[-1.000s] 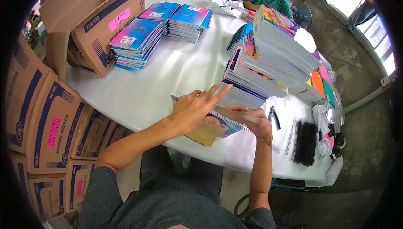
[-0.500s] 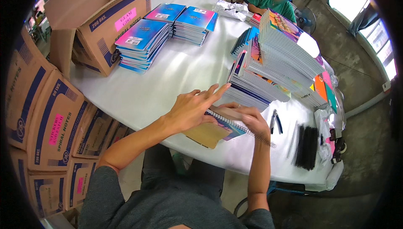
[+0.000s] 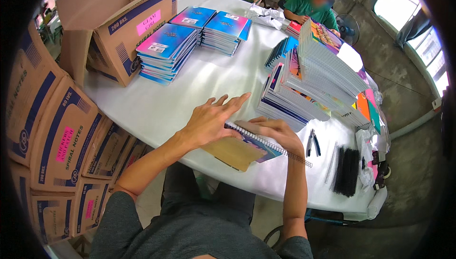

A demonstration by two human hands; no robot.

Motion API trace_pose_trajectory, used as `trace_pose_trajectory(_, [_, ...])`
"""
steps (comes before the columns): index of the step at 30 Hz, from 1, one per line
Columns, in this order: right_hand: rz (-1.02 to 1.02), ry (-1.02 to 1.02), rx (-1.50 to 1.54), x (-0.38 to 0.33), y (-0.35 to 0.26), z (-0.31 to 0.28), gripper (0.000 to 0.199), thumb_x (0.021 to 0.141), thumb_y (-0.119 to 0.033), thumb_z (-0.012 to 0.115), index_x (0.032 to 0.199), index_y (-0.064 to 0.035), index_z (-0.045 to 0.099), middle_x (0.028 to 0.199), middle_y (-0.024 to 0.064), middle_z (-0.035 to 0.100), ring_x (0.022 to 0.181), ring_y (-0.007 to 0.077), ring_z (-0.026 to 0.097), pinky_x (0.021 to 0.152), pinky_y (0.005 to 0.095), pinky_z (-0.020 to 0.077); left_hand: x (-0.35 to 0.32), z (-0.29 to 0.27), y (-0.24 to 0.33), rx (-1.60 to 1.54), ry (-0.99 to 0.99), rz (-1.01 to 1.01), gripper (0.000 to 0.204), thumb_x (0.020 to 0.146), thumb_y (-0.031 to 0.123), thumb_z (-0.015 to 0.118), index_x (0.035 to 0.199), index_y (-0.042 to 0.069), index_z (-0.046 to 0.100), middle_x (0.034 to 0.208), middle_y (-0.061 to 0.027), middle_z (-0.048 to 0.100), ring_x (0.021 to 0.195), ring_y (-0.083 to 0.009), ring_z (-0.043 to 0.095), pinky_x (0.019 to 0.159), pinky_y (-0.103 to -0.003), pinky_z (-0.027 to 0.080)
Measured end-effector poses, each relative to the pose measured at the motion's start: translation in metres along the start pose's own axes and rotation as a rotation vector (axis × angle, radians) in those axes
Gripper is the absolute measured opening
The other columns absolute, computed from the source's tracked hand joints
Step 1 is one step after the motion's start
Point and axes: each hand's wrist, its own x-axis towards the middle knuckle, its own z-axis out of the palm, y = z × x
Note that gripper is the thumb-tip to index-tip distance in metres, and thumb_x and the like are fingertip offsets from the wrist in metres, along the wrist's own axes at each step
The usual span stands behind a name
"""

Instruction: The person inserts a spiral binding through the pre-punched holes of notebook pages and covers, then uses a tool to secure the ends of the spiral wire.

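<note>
A spiral notebook [image 3: 232, 152] is tilted at the table's near edge, its tan cardboard back toward me and a patterned cover at its right. A wire coil [image 3: 266, 140] runs along its upper edge, and a loose end sticks out past my right wrist. My right hand [image 3: 275, 132] is closed around the coil edge from the far side. My left hand [image 3: 209, 121] has its fingers stretched out and spread above the notebook's left end, with the thumb down against it. Pliers with dark handles [image 3: 313, 143] lie to the right, beside a bundle of black coils [image 3: 346, 169].
Bound page stacks [image 3: 294, 98] rise just beyond my right hand. Blue-pink notebooks [image 3: 166, 45] are piled at the far left, beside an open carton [image 3: 123, 45]. More cartons [image 3: 64, 140] stand left of the white table [image 3: 213, 78]. A person in green [image 3: 311, 9] sits across.
My left hand has shifted slightly left and lower along the notebook, its fingers still spread. The right hand keeps its grip and moves slightly left. The whole view has shifted a little.
</note>
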Motion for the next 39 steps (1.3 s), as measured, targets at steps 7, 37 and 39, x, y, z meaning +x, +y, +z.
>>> trace_pose_trajectory(7, [-0.140,-0.017,0.137,0.007,0.015,0.003,0.061,0.087,-0.047,0.065,0.117,0.0063,0.066,0.126,0.0233,0.059,0.121,0.0333,0.053,0.105,0.0441,0.0392,-0.004,0.011,-0.010,-0.447,0.217,-0.051,0.119,0.061,0.013,0.089,0.155,0.020,0.016,0.155,-0.0180,0.030,0.135,-0.0363,0.044,0.107,-0.039,0.043])
trace_pose_trajectory(37, [-0.196,0.000,0.097,0.040,0.015,-0.003,0.062,0.091,-0.049,0.061,0.106,0.0107,0.067,0.120,0.0202,0.061,0.111,0.0263,0.055,0.100,0.0374,0.0376,-0.019,0.068,-0.053,-1.036,0.271,-0.118,0.099,0.084,0.007,0.074,0.156,0.017,0.007,0.159,-0.0166,0.023,0.137,-0.0306,0.041,0.105,-0.032,0.041])
trace_pose_trajectory(39, [-0.301,-0.080,0.196,0.039,-0.005,0.006,0.060,0.091,-0.047,0.062,0.106,0.0099,0.067,0.120,0.0192,0.062,0.110,0.0257,0.055,0.099,0.0366,0.0380,-0.021,0.067,-0.052,-1.102,0.275,-0.160,0.099,0.084,0.009,0.074,0.156,0.014,0.006,0.160,-0.0164,0.020,0.136,-0.0298,0.042,0.106,-0.033,0.041])
